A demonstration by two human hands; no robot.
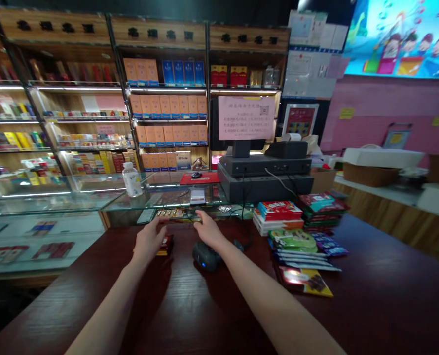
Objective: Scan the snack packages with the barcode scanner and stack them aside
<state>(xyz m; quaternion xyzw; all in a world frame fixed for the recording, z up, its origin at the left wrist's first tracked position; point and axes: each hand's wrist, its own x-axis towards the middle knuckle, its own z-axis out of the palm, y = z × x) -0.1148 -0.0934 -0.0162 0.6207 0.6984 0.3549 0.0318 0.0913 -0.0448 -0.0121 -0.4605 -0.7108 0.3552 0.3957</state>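
My left hand (pixel 150 240) is over the brown tabletop, thumb apart from the fingers. Beside and partly behind it lies a small dark red and yellow packet (pixel 165 245); whether the hand touches it I cannot tell. My right hand (pixel 207 230) reaches forward with fingers stretched out and nothing visible in them. Just under its wrist sits a black handheld scanner (pixel 203 256) with a blue light. To the right are a yellow and red chocolate packet (pixel 308 282), green snack bags (pixel 293 240), a purple packet (pixel 328 244) and red and white boxes (pixel 279 210).
A glass display counter (pixel 156 190) borders the table's far edge, with a white-capped bottle (pixel 131 180) on it. A cash register (pixel 266 172) with a paper sign stands behind the snacks. Stocked shelves (pixel 167 106) line the wall. A phone-like device (pixel 198 195) lies ahead.
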